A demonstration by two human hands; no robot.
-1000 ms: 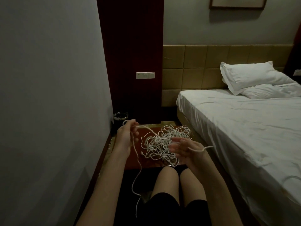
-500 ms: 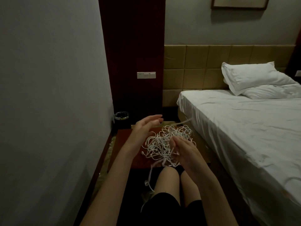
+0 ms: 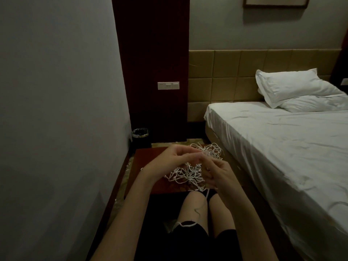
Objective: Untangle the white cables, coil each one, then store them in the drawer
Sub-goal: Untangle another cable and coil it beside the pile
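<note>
In the head view, a tangle of white cables is seen heaped on a low reddish-brown table set between a grey wall and a bed. The heap lies toward the right half of the tabletop, reaching nearly to its far edge and its near edge. Both hands are held just above the heap, close together. The left hand is brought in from the left with its fingers curled, and a strand appears to be pinched between thumb and fingertips at the top of the tangle. The right hand is placed just beside it, its back turned to the camera and its fingers bent down into the cables; a strand seems to be gripped, though the exact hold is hidden by the fingers. One loose cable end is seen hanging off the near edge of the table, trailing over the bare knees and lying across the dark shorts. A small black bin is stood on the floor beyond the table, against the wall. A white pillow is laid at the head of the bed, and a switch plate is mounted on the dark panel behind.
</note>
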